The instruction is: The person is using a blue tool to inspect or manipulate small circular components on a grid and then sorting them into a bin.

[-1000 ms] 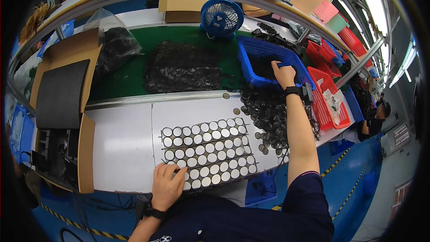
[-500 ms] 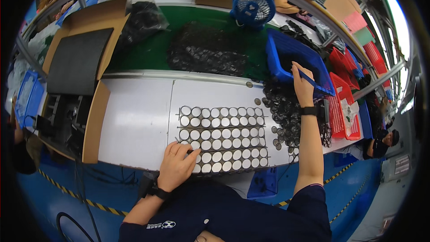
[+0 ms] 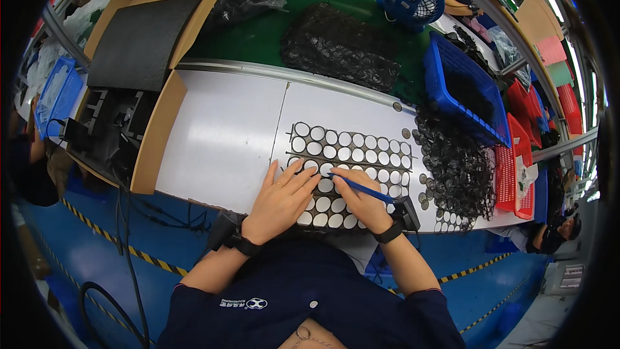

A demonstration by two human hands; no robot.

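Note:
Several rows of white round discs in dark rims [image 3: 352, 139] lie on the white tabletop in front of me. My left hand [image 3: 278, 205] rests on the left part of the nearer rows, its fingers stretched out and lightly spread. A slim blue pen-shaped tool [image 3: 365, 189] is gripped in my right hand [image 3: 367, 209]. Its tip points left, touching or just above a disc beside my left fingertips. Both hands cover some of the discs. To the right lies a heap of loose dark round pieces [image 3: 452, 161], with a few single ones near its left edge.
Beyond the heap stands a blue basket [image 3: 436, 84] holding dark pieces, with red baskets [image 3: 506, 198] to its right. A blue fan [image 3: 411, 1] and a bag of dark pieces [image 3: 336, 52] are at the back. An open cardboard box [image 3: 155, 136] stands left.
My right hand has come from the blue basket to the discs, bringing the blue tool. My left hand has shifted onto the rows, its fingers straightened. The whole view has shifted.

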